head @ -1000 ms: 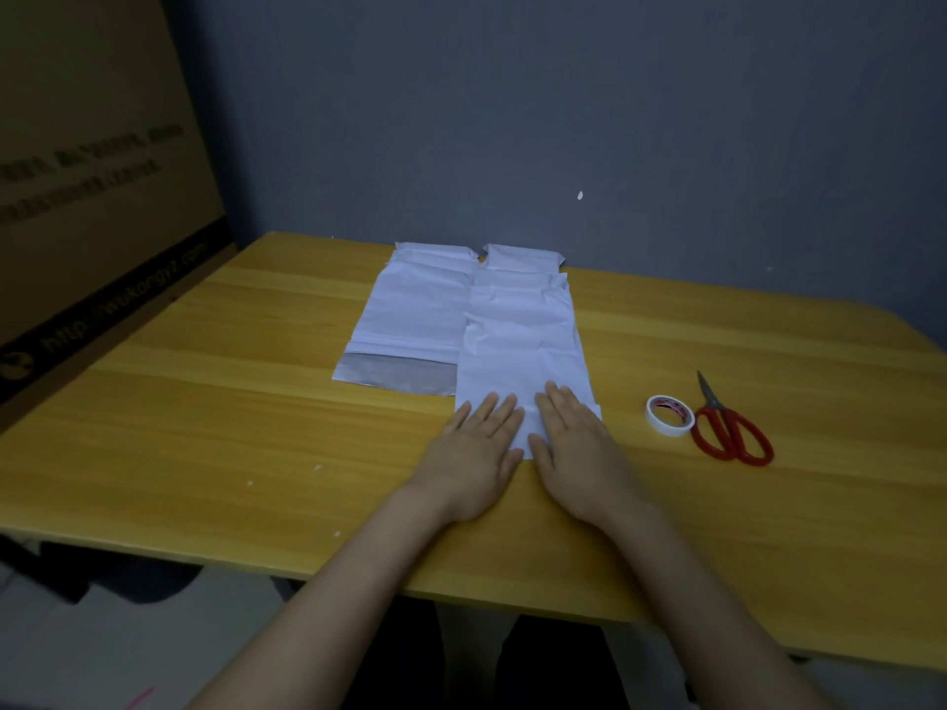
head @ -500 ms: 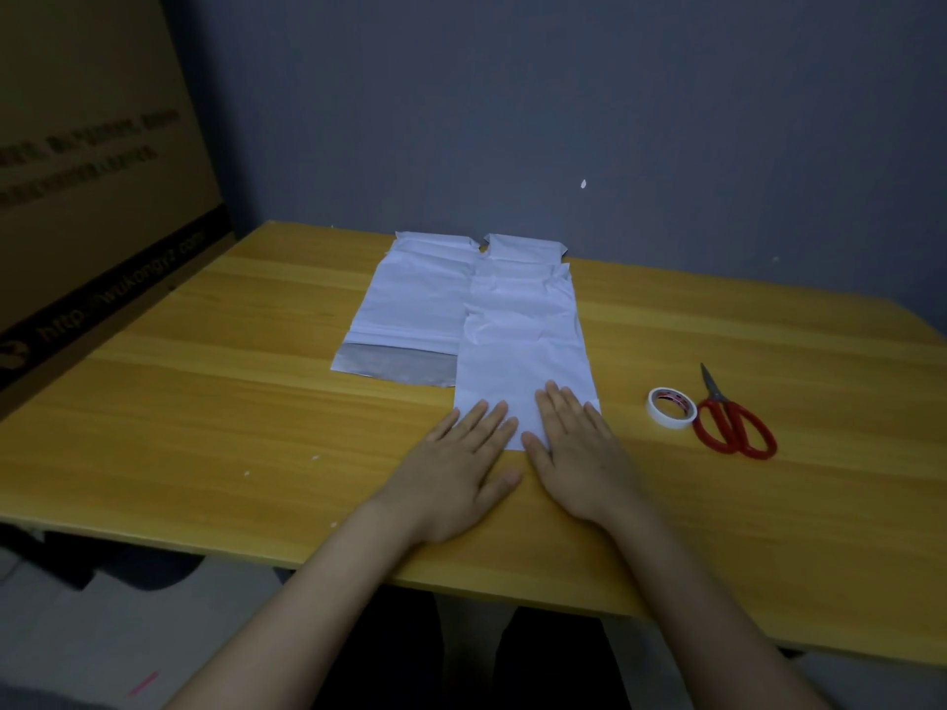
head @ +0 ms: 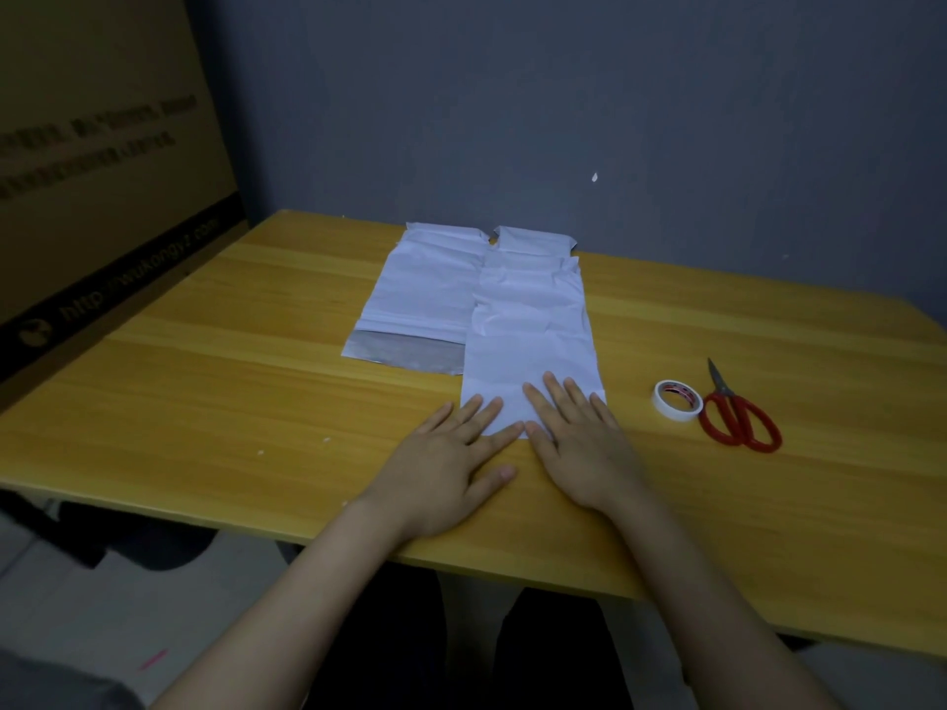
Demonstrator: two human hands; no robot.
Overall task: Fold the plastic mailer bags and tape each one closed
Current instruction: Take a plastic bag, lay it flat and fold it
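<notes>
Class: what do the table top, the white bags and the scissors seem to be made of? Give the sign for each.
Table top: wood or wood-look laminate, smooth; yellow grain bands show. White bags: thin plastic film, probably; creased, one with a grey strip. Scissors: blades likely metal, grey and pointed; red handles look like plastic.

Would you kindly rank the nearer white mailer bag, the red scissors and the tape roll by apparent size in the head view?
1. nearer white mailer bag, by far the largest.
2. red scissors.
3. tape roll, smallest.
Scissors and tape lie side by side, so nearness does not skew that pair.
</notes>
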